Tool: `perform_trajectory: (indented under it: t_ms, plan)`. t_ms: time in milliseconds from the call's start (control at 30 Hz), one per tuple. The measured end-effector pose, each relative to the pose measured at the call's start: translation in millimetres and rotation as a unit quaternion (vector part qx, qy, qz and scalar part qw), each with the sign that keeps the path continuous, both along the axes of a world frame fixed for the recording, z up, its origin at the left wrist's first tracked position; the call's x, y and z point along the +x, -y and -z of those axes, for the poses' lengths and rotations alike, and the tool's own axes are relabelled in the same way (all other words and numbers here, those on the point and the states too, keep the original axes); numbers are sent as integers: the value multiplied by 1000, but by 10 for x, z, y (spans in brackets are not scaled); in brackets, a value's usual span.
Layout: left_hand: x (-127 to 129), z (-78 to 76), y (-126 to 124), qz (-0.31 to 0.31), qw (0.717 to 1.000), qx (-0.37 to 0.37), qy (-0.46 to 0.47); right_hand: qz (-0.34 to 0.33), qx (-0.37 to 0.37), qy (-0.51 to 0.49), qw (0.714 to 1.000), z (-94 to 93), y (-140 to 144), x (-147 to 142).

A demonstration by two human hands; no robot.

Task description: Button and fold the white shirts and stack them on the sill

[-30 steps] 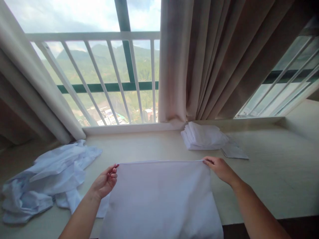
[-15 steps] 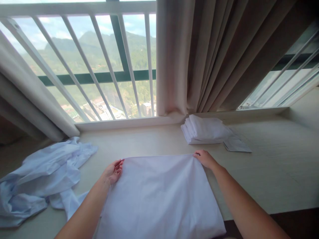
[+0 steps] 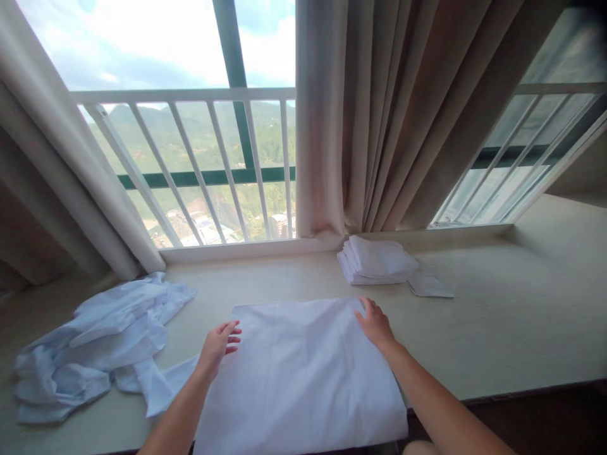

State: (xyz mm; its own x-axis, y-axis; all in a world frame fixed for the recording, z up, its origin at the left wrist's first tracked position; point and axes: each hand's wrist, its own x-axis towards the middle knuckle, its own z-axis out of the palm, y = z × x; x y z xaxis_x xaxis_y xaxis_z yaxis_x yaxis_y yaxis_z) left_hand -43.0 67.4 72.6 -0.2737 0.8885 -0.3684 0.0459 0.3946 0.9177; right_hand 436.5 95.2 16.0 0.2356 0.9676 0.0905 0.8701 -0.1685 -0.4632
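Evidently the work stands partway along. At far left on the pale ledge (image 3: 488, 328), a crumpled heap (image 3: 109, 341) of fabric sprawls with no orderly folds, so I judge that share to be undone; a loose tail of it reaches toward the middle. Next comes the left hand (image 3: 218, 346), at the left side of the white cloth (image 3: 298, 373); its fingers are loosely bent and slightly apart, pinching nothing, and whether the tips touch the fabric I cannot tell. The white cloth itself lies at the middle of the ledge, straight before the person, spread fairly smooth with soft ripples. Its far edge runs left to right, roughly along the line of the window sill (image 3: 227, 251), and its sides come toward the person, wider at the near end. Foreshortening and the cropped near-left corner leave its long axis uncertain. At its far right corner is the right hand (image 3: 375, 325), thumb held away from the fingers, with no clear pinch. Farther right, below the curtain (image 3: 327, 158), a folded stack (image 3: 377, 260) sits neatly layered, apparently the finished share. Just beside its right end lies a small flat piece (image 3: 432, 286).
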Motion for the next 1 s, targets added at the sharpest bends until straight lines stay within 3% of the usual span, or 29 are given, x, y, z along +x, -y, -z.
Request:
perform_trajectory:
  t_ms: [67, 200, 300, 400, 600, 1000]
  plan:
    - [121, 55, 291, 99, 978, 69, -172, -26, 7, 47, 999, 73, 337, -74]
    - [505, 225, 859, 267, 860, 206, -383, -71, -27, 114, 991, 248, 1045, -381]
    - [674, 370, 1138, 331, 784, 194, -487, -113, -50, 132, 984, 363, 1478, -664]
    - [572, 537, 1251, 329, 743, 133, -568, -138, -62, 139, 979, 446, 1714, -813]
    - [161, 787, 1266, 313, 713, 139, -612, -145, -50, 150, 977, 486, 1717, -771]
    - [159, 870, 1165, 273, 724, 150, -615, -169, -72, 154, 971, 470, 1455, -759]
